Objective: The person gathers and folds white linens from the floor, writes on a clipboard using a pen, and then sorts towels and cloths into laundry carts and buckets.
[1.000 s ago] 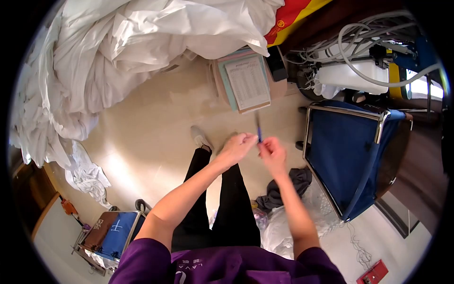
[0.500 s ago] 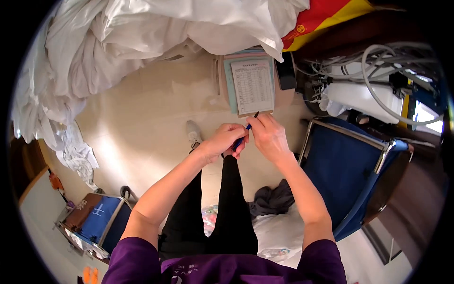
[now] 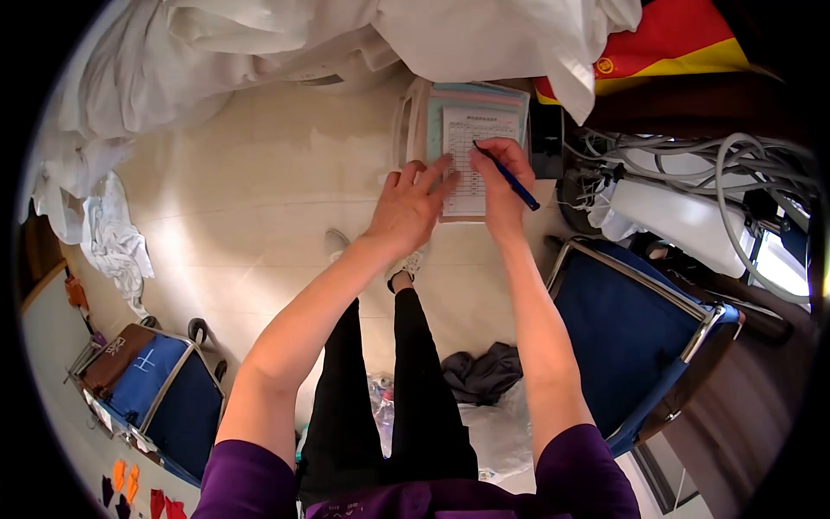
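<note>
Head view: white linen [image 3: 268,30] is heaped across the top, and a blue cart [image 3: 622,324] stands at the right, well apart from the work. Between these, a teal folder [image 3: 436,138] underlies the form [image 3: 463,197], a printed sheet lying flat in front of the person. The left hand [image 3: 406,208] has its fingers spread and holds nothing; its tips reach over the form's left margin, where they appear to steady the sheet. The right hand [image 3: 503,183] lies over the form's right side, its grip clamped on the pen between thumb and fingers. A black phone [image 3: 546,143] is just beside the folder, at its right. The pen [image 3: 520,189], dark blue, slants across the right hand with its tip over the form's ruled rows; whether the tip meets the paper cannot be told. For clean marking, press the form evenly with the left fingertips, clear of the cell to be marked. Rest the right hand's edge on the sheet and move the pen from the fingers. Align the tip with one row at a time; a sheet that slides could carry the stroke into the adjacent cell.
</note>
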`<state>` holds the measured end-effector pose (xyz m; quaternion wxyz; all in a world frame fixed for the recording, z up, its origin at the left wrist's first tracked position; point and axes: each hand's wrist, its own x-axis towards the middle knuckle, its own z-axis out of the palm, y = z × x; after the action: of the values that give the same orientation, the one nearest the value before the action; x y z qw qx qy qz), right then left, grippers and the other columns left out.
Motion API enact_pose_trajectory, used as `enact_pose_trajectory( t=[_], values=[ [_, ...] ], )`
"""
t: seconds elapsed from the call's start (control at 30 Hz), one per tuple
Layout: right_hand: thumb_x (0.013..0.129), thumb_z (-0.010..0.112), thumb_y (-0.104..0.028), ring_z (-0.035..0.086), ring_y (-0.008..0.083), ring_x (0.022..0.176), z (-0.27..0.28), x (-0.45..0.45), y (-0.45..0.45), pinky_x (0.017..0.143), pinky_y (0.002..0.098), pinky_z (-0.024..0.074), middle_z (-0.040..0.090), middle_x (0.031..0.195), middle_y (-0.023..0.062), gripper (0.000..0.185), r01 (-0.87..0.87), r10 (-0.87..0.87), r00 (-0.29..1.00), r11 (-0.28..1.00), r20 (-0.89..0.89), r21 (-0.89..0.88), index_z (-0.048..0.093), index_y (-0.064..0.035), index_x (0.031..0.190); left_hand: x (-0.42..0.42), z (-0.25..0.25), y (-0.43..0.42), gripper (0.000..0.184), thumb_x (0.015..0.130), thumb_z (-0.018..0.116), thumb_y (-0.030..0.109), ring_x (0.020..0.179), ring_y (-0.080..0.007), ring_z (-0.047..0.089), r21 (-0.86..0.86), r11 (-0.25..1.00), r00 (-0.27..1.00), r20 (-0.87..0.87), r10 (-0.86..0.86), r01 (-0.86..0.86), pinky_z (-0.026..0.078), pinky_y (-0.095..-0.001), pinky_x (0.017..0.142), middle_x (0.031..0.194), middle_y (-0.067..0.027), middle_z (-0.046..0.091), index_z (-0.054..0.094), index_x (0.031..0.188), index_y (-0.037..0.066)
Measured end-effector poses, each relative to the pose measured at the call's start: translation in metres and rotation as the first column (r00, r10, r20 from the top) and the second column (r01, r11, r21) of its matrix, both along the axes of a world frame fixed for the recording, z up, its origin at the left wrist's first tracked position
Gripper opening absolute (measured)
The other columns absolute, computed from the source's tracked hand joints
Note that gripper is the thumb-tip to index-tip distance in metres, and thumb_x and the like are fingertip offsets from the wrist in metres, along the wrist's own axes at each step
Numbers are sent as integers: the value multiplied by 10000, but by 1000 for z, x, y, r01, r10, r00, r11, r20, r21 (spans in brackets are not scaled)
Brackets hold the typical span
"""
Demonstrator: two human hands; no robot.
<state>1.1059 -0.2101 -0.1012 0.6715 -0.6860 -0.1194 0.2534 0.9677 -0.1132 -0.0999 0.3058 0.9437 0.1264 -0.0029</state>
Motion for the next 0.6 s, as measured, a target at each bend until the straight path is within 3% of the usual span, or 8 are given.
enact_pose_trajectory(
  t=[0.2, 0.33, 0.4, 0.53, 0.6],
  values=[
    [801, 633, 15, 552, 96, 748, -29, -3, 10, 695, 246, 450, 592, 744, 10, 87, 61, -34, 949, 995, 312, -74, 590, -41, 853, -3, -10, 0, 537, 788, 698, 93, 1198, -298, 454, 48, 998, 999, 20, -42, 41, 400, -428, 951, 1469, -53, 403, 565, 1306, 136],
    [752, 653, 3, 547, 143, 731, -58, -1, 12, 680, 278, 449, 576, 706, 39, 87, 76, -37, 943, 992, 330, -105, 585, -41, 783, -4, -12, 3, 487, 773, 697, 84, 1205, -301, 448, 13, 999, 998, 42, -40, 40, 392, -435, 937, 1465, -58, 405, 596, 1246, 137],
    [703, 652, -2, 532, 207, 717, -67, -2, 13, 647, 319, 443, 565, 683, 66, 91, 100, -24, 828, 989, 561, -105, 570, -37, 717, -2, -17, 3, 473, 766, 694, 83, 1204, -306, 445, 39, 998, 997, 57, -42, 40, 391, -439, 935, 1468, -62, 404, 605, 1227, 133],
    [685, 641, 2, 510, 237, 705, -65, -2, 11, 668, 349, 432, 560, 674, 68, 86, 122, -78, 874, 991, 480, -61, 567, -40, 696, 3, -12, 8, 437, 751, 684, 85, 1213, -320, 433, 50, 997, 998, 21, -65, 64, 382, -444, 933, 1480, -79, 398, 628, 1183, 129],
    [692, 639, -2, 508, 237, 745, -67, 0, 11, 717, 355, 422, 567, 676, 62, 82, 112, -41, 815, 990, 578, -88, 570, -45, 696, 4, -15, 8, 433, 749, 683, 88, 1217, -319, 431, 48, 997, 998, 20, -63, 62, 377, -444, 936, 1483, -84, 397, 630, 1177, 129]
  ],
)
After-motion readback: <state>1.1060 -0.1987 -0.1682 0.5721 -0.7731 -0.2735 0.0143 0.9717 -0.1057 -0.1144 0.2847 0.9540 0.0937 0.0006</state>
